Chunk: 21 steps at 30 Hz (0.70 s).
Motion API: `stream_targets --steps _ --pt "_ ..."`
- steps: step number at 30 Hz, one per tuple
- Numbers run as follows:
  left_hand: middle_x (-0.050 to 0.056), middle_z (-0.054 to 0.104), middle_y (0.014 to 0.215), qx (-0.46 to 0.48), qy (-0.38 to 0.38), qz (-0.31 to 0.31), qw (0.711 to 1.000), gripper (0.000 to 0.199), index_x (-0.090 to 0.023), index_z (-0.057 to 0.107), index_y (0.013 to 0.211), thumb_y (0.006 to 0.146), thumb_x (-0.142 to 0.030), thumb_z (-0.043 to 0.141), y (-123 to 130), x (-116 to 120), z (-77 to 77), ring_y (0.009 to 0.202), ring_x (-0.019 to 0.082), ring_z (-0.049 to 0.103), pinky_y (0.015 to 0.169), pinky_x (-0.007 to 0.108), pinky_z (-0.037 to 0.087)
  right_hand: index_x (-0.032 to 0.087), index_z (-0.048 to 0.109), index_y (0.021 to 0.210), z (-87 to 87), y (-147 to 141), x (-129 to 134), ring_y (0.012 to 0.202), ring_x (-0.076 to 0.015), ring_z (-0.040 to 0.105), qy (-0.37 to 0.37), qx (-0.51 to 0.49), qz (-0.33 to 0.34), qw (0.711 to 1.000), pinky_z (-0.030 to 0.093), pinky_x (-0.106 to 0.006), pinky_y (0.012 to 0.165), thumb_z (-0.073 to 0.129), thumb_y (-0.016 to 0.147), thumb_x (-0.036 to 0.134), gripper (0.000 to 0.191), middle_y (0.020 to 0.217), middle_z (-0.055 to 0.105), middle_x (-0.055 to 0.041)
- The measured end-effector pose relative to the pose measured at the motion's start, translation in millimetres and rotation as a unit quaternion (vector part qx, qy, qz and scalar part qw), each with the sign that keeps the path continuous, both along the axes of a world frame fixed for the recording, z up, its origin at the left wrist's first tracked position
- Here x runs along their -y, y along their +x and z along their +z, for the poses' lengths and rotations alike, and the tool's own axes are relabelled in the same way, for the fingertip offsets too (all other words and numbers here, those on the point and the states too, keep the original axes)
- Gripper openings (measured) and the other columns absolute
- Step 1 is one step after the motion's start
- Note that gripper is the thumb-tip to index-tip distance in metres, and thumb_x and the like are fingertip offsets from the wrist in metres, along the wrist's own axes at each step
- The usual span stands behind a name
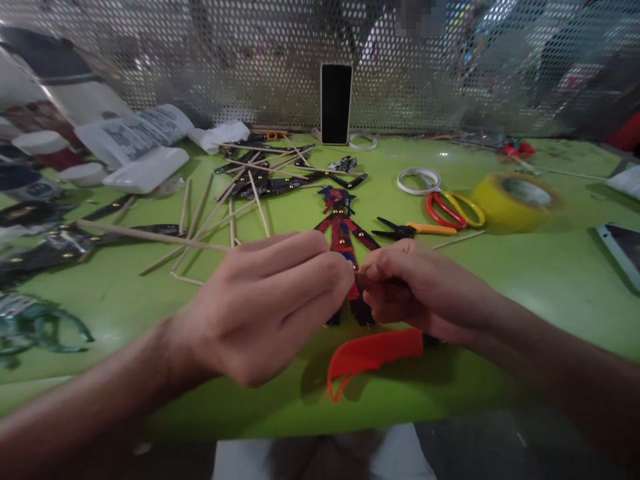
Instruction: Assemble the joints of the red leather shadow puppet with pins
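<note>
Nearest the camera are the person's forearms, the left hand and right hand meeting at centre. Grip: the fingers of both hands are drawn closed, fingertips almost touching, apparently on a thin piece, mostly hidden. Which hand bears it cannot be told.

Risks, in the inspector's judgement: the thin piece could slip from the fingertips, being small and barely exposed, and be hard to spot against the dark figure beneath. A dropped wrist could press the figure's lower limbs out of line or nudge the orange-red plastic object lying in front of it, just beside the right wrist. The left hand could disturb the loose sticks if drawn back carelessly.

Condition of the figure: it lies on the green surface, behind and partly under the hands. Jointed, mottled dark red and blue, with splayed limbs and small gold-coloured studs at the joints; the upper end has ragged edges. Lower joints partly obscured, not assessed.
</note>
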<state>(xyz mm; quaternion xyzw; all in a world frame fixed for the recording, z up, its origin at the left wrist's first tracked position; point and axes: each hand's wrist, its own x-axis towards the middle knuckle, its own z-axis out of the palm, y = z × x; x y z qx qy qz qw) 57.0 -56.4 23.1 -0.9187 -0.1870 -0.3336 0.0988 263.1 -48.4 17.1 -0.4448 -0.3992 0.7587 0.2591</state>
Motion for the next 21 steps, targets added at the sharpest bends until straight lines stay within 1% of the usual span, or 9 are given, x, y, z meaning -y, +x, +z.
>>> stream_targets --steps 3,6,8,9,11,12,14,16,21 --pt "0.004 0.068 0.077 0.004 -0.019 0.01 1.0 0.023 -0.014 0.063 0.078 0.098 -0.007 0.052 1.0 -3.2 -4.9 0.073 0.016 0.064 0.063 0.029 0.054 0.019 0.041 0.05 -1.9 1.6 -1.8 0.043 -0.0039 0.018 0.024 0.018 0.001 1.0 0.015 -0.02 0.039 0.056 0.073 0.018 0.027 0.047 0.031 0.0083" --pt "0.005 0.068 0.086 -0.034 0.006 0.052 0.998 0.019 -0.014 0.064 0.091 0.101 -0.011 0.048 3.5 -9.1 -10.0 0.076 0.017 0.063 0.06 0.03 0.05 0.019 0.041 0.049 -1.6 4.2 -4.3 0.046 -0.0043 0.022 0.104 0.043 -0.003 0.994 0.019 -0.02 0.042 0.058 0.072 0.019 0.029 0.049 0.034 0.0075" --pt "0.008 0.067 0.095 -0.085 0.011 0.071 0.994 0.017 -0.012 0.064 0.104 0.102 -0.015 0.047 4.0 -12.1 -12.2 0.085 0.02 0.062 0.066 0.032 0.052 0.018 0.046 0.049 0.0 6.0 -5.6 0.047 -0.0047 0.025 0.188 0.085 0.01 0.978 0.02 -0.022 0.043 0.056 0.072 0.017 0.025 0.049 0.036 0.0067" --pt "0.009 0.066 0.097 -0.1 -0.001 0.072 0.992 0.017 -0.011 0.063 0.106 0.102 -0.016 0.048 3.8 -13.0 -13.0 0.089 0.021 0.062 0.07 0.033 0.052 0.017 0.05 0.05 1.1 6.7 -6.1 0.047 -0.0049 0.027 0.227 0.114 0.02 0.967 0.019 -0.022 0.044 0.055 0.072 0.016 0.023 0.049 0.038 0.0063" --pt "0.009 0.063 0.095 -0.11 -0.032 0.06 0.992 0.016 -0.01 0.063 0.1 0.102 -0.017 0.049 2.5 -13.2 -13.6 0.089 0.021 0.059 0.074 0.034 0.051 0.016 0.057 0.053 2.9 7.6 -6.6 0.047 -0.0052 0.029 0.279 0.165 0.038 0.945 0.019 -0.023 0.044 0.055 0.073 0.015 0.02 0.048 0.04 0.0063" --pt "0.008 0.062 0.093 -0.11 -0.042 0.055 0.992 0.017 -0.011 0.064 0.096 0.102 -0.016 0.049 1.7 -12.8 -13.5 0.087 0.02 0.057 0.073 0.034 0.05 0.016 0.058 0.053 3.4 7.6 -6.5 0.047 -0.0052 0.029 0.289 0.178 0.045 0.94 0.019 -0.023 0.043 0.055 0.072 0.015 0.02 0.048 0.04 0.0065" --pt "0.007 0.059 0.089 -0.109 -0.054 0.051 0.991 0.019 -0.011 0.064 0.092 0.101 -0.014 0.048 0.5 -11.6 -12.8 0.081 0.019 0.053 0.067 0.033 0.045 0.016 0.056 0.051 3.3 7.0 -6.0 0.046 -0.0051 0.028 0.286 0.183 0.049 0.939 0.018 -0.023 0.043 0.054 0.072 0.014 0.021 0.047 0.04 0.0065" --pt "0.006 0.057 0.086 -0.097 -0.066 0.053 0.992 0.022 -0.012 0.065 0.09 0.102 -0.014 0.047 0.0 -10.9 -12.1 0.078 0.018 0.051 0.064 0.033 0.042 0.017 0.053 0.049 1.9 5.8 -4.8 0.046 -0.005 0.028 0.264 0.167 0.044 0.949 0.019 -0.023 0.042 0.053 0.072 0.015 0.023 0.047 0.04 0.006" --pt "0.003 0.058 0.084 -0.056 -0.088 0.036 0.994 0.021 -0.013 0.065 0.087 0.102 -0.014 0.049 -0.3 -12.8 -13.5 0.077 0.015 0.049 0.066 0.03 0.041 0.017 0.05 0.049 -2.0 3.0 -1.6 0.045 -0.004 0.026 0.144 0.066 0.018 0.987 0.019 -0.022 0.043 0.056 0.071 0.015 0.023 0.049 0.041 0.0058"
